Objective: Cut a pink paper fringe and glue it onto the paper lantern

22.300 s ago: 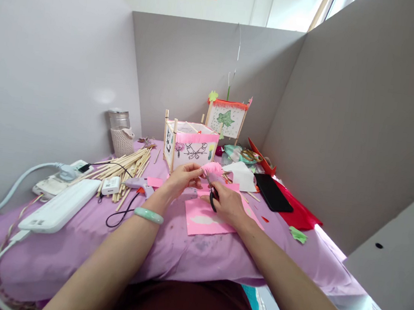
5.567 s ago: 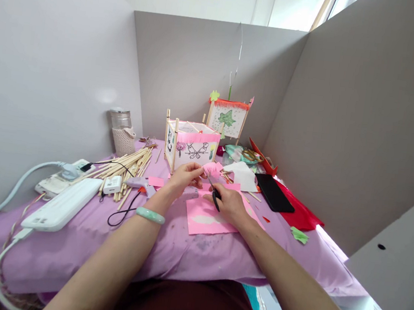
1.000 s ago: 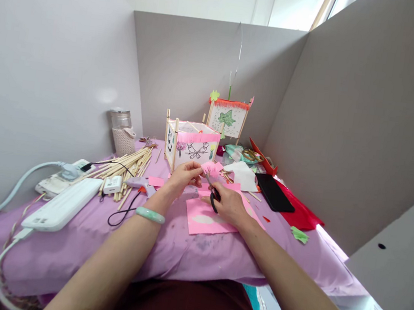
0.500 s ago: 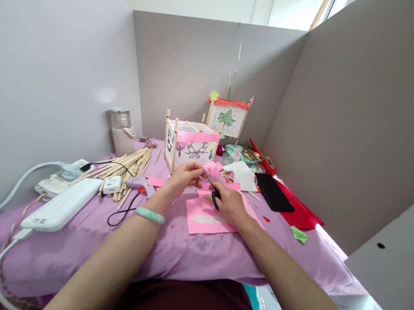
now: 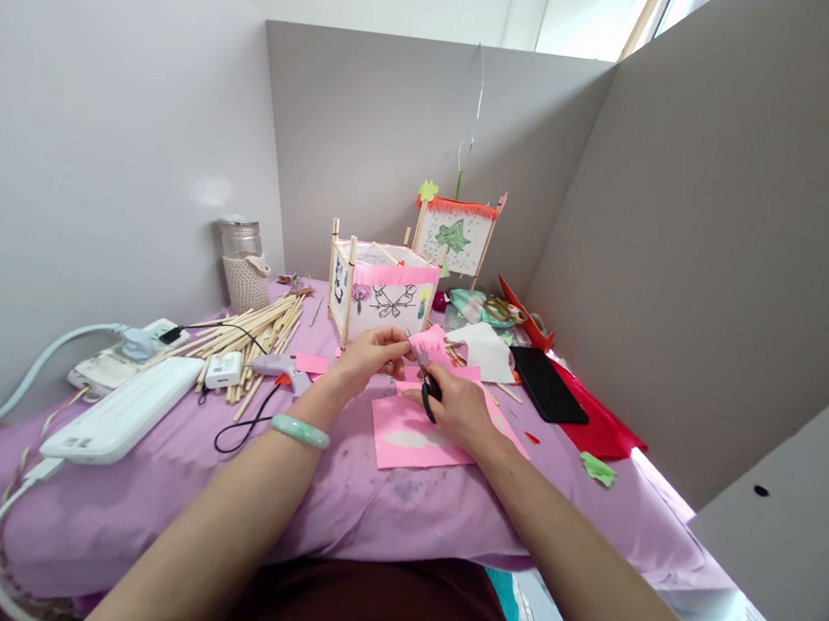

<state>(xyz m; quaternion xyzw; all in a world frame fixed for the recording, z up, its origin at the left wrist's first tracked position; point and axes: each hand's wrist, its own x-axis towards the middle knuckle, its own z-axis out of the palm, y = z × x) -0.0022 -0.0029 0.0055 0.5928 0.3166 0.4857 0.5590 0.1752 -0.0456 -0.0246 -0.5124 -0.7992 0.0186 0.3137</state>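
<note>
Scissors [image 5: 429, 393]: gripped in right hand [image 5: 460, 412], blades at paper.
Pink paper [image 5: 431, 345]: pinched by left hand [image 5: 371, 356].
Done: box [image 5: 386, 297] has pink trim.
To do: paper looks half cut.

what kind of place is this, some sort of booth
Probably a small craft workstation, boxed in by grey partition panels. A paper lantern on a stick frame stands on the table by a heap of wooden sticks, and the left hand holds pink paper while the right hand holds scissors.

A partitioned craft booth: grey dividers [image 5: 420, 140], paper lanterns [image 5: 381, 291], sticks [image 5: 261, 332].
</note>
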